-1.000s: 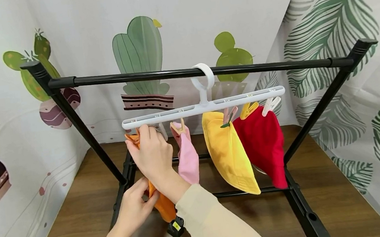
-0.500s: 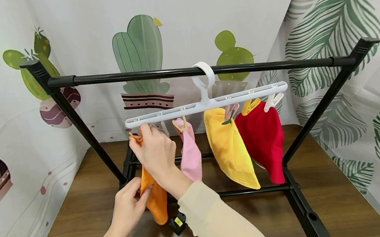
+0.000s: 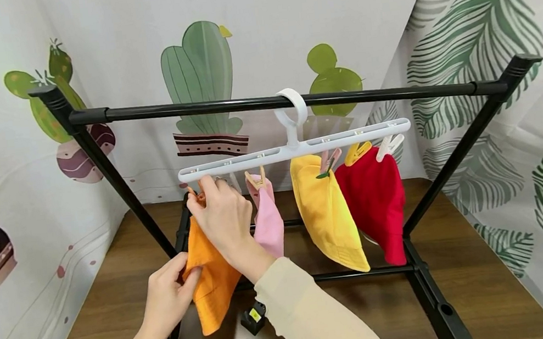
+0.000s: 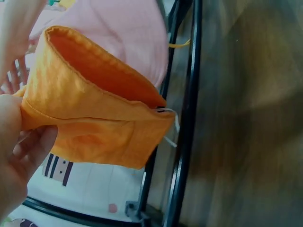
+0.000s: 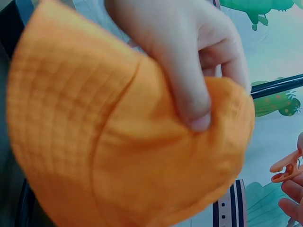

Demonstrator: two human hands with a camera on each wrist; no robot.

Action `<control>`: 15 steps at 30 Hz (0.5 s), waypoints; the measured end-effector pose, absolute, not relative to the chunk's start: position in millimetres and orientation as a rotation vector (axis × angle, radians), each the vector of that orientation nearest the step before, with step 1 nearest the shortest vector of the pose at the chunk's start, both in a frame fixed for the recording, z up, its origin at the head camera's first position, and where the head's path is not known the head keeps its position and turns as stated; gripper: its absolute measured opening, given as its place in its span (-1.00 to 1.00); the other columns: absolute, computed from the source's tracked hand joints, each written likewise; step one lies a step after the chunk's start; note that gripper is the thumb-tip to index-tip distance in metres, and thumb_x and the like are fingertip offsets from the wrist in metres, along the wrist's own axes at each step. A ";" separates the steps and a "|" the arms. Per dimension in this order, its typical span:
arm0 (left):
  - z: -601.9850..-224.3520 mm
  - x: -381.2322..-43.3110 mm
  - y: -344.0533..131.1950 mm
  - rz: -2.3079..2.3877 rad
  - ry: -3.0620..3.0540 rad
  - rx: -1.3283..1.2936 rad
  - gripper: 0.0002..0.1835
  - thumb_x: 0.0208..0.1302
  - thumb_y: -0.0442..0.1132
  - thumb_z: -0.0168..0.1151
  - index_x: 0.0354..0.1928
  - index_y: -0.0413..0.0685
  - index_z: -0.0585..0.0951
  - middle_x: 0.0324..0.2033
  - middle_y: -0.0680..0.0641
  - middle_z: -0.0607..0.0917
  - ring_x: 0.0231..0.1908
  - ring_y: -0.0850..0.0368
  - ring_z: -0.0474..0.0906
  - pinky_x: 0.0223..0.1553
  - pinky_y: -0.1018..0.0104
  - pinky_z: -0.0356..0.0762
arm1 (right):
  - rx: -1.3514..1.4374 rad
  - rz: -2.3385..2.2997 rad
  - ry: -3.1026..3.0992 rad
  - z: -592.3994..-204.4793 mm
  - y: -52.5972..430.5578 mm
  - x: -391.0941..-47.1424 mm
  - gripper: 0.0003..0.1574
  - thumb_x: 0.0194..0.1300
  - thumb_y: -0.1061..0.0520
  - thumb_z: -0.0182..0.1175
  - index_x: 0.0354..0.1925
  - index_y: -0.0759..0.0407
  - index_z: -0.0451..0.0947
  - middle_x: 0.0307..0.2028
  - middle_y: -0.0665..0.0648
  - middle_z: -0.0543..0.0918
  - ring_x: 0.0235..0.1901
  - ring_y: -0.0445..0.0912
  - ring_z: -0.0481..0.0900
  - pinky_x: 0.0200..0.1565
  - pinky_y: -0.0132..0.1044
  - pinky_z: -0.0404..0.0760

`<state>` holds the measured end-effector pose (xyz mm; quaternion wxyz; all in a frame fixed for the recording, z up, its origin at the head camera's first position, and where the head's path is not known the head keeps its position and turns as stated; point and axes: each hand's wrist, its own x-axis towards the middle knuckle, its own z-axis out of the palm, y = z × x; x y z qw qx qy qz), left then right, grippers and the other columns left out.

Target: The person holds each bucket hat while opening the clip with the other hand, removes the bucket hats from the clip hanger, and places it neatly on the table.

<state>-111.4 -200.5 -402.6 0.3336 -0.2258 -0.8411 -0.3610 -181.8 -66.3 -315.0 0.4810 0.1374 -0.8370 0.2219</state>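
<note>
My left hand (image 3: 165,296) pinches the left edge of an orange bucket hat (image 3: 212,289). In the left wrist view the hat's opening faces down toward the table. My right hand (image 3: 222,219) crosses above, under the left end of a white hanger (image 3: 251,161). Its fingers hold an orange clothespin (image 5: 284,162), which the right wrist view shows apart from the hat's crown. In that same view the left thumb presses on the hat's cloth. A pink hat (image 3: 268,225), a yellow hat (image 3: 328,213) and a red hat (image 3: 377,208) hang along the hanger.
The hanger hooks over the top bar (image 3: 186,110) of a black rack. Beige (image 3: 256,179), pink (image 3: 330,160), yellow (image 3: 358,152) and white clothespins (image 3: 389,146) hold the hanging hats. A wooden table (image 3: 108,314) lies below, with patterned cloth (image 3: 130,52) behind.
The left hand has moved left and slightly down, drawing the orange hat with it, so the hat now shows wider. The right hand stays near the hanger's left end.
</note>
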 end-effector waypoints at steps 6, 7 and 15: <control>-392.5 -110.7 -215.7 -0.881 -2.163 -0.614 -0.71 -0.16 -0.55 0.34 -0.51 -0.06 0.46 -0.67 0.17 0.29 -0.66 0.40 0.19 -0.64 0.65 0.15 | 0.340 0.533 -2.039 -317.6 -66.1 -182.8 -0.73 0.08 -0.09 0.22 -0.47 0.01 0.40 -0.72 -0.09 0.33 -0.77 -0.22 0.37 -0.76 -0.44 0.20; -391.2 -110.1 -218.2 -0.870 -2.168 -0.619 -0.69 -0.18 -0.55 0.34 -0.52 -0.05 0.44 -0.67 0.17 0.27 -0.66 0.41 0.18 -0.64 0.65 0.14 | 0.340 0.528 -2.035 -318.0 -66.5 -183.1 -0.72 0.07 -0.09 0.23 -0.48 0.01 0.39 -0.72 -0.09 0.32 -0.77 -0.22 0.36 -0.76 -0.44 0.20; -380.7 -104.6 -232.5 -0.822 -2.241 -0.645 -0.62 -0.17 -0.52 0.36 -0.57 0.01 0.36 -0.68 0.17 0.20 -0.65 0.42 0.11 -0.63 0.64 0.08 | 0.336 0.488 -2.024 -320.4 -69.4 -183.7 -0.68 0.05 -0.13 0.24 -0.46 0.04 0.40 -0.71 -0.09 0.37 -0.76 -0.23 0.35 -0.75 -0.45 0.24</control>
